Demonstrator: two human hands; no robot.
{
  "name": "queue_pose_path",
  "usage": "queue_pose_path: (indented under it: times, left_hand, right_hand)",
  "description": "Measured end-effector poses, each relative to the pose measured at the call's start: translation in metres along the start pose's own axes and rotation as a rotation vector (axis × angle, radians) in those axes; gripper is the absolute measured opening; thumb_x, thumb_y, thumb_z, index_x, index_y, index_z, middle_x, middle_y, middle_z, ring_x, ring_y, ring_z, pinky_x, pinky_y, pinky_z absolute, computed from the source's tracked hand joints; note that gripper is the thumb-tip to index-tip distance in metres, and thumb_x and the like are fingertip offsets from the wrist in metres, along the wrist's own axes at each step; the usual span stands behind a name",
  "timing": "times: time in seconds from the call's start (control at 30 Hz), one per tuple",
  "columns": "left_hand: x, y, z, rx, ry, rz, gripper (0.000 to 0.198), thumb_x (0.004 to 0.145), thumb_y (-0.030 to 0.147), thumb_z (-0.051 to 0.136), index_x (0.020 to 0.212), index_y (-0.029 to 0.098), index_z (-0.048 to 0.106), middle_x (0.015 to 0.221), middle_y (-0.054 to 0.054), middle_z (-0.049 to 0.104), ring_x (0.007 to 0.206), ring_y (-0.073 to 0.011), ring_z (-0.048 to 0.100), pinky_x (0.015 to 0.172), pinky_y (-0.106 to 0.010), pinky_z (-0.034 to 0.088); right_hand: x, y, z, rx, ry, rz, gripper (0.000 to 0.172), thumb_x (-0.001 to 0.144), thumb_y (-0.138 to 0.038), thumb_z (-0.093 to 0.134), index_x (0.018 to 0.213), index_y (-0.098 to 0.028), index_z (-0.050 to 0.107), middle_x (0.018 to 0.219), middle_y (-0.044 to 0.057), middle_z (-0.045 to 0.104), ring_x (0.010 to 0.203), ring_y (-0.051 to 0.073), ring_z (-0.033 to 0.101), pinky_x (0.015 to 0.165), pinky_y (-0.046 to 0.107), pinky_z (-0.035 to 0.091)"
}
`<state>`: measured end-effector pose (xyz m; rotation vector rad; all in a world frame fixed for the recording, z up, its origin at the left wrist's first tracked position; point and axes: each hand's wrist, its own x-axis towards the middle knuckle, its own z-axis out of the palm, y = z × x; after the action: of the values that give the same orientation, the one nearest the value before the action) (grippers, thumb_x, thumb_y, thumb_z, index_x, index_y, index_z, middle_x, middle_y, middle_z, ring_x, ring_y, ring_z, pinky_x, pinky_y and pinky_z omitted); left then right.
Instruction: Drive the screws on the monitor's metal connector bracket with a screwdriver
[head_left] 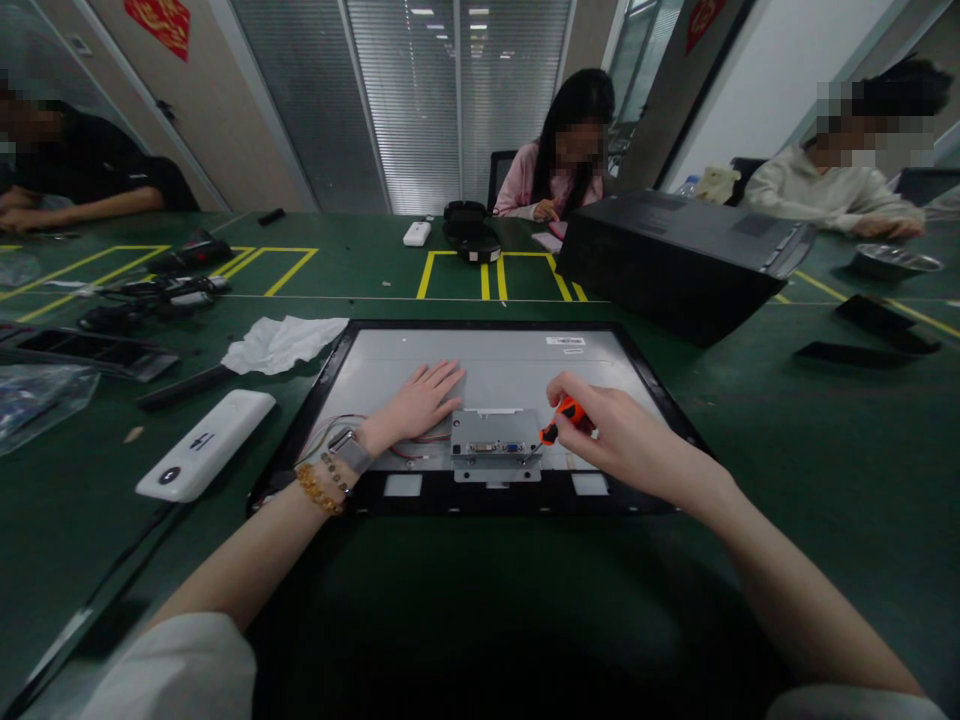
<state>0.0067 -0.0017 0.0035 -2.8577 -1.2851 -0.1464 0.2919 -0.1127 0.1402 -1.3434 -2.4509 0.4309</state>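
Note:
An opened monitor panel (495, 365) with a black frame lies back side up on the green table. At its lower middle sits a metal bracket box (491, 430) with video ports along its near edge. My left hand (420, 400) rests flat on the panel, fingers spread, left of the box and beside some thin wires (330, 425). In my right hand (600, 425), the fingers close around an orange and black screwdriver (568, 413). Its shaft slants down to the box's right end near the ports; whether the tip sits in a screw I cannot tell.
Left of the panel lie a white power bank (206, 445) with a cable and a crumpled white tissue (281, 343). Tangled cables (165, 290) sit farther back. A large black casing (675, 250) stands behind right. Other people sit across the table, one in pink (562, 160).

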Motion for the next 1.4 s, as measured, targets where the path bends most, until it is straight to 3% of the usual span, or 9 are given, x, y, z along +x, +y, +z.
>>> queue_pose_path:
  times: [0.2, 0.43, 0.67, 1.4]
  left_hand:
    - [0.000, 0.002, -0.002, -0.003, -0.006, -0.002, 0.054, 0.104, 0.046, 0.025, 0.150, 0.017, 0.032, 0.158, -0.011, 0.025, 0.145, -0.0272, 0.023, 0.117, -0.048, 0.018]
    - [0.001, 0.003, -0.003, -0.018, -0.017, -0.011, 0.054, 0.104, 0.047, 0.025, 0.149, 0.017, 0.032, 0.158, -0.012, 0.025, 0.145, -0.0269, 0.024, 0.116, -0.049, 0.018]
    - [0.000, 0.002, -0.002, -0.023, -0.003, -0.010, 0.055, 0.105, 0.048, 0.024, 0.150, 0.017, 0.032, 0.159, -0.011, 0.024, 0.145, -0.0269, 0.024, 0.117, -0.048, 0.017]
    - [0.000, 0.004, -0.005, -0.001, -0.029, -0.020, 0.054, 0.105, 0.046, 0.026, 0.150, 0.017, 0.032, 0.158, -0.011, 0.025, 0.145, -0.0263, 0.023, 0.117, -0.047, 0.017]
  right_hand:
    - [0.001, 0.002, 0.001, -0.017, 0.015, -0.037, 0.010, 0.094, -0.029, 0.042, 0.092, -0.022, 0.049, 0.072, 0.001, 0.059, 0.058, 0.015, 0.051, 0.057, 0.028, 0.036]
    - [0.002, 0.008, 0.006, -0.177, 0.096, -0.025, 0.028, 0.098, -0.044, 0.040, 0.089, -0.021, 0.054, 0.056, 0.000, 0.057, 0.047, 0.016, 0.050, 0.050, 0.028, 0.030]
    - [0.003, 0.008, 0.008, -0.149, 0.086, -0.016, 0.018, 0.097, -0.036, 0.042, 0.099, -0.020, 0.050, 0.061, 0.000, 0.060, 0.050, 0.017, 0.055, 0.050, 0.027, 0.034]
    - [0.004, 0.009, 0.011, -0.159, 0.103, 0.002, 0.016, 0.097, -0.037, 0.044, 0.093, -0.021, 0.047, 0.061, -0.001, 0.058, 0.051, 0.017, 0.054, 0.050, 0.027, 0.033]
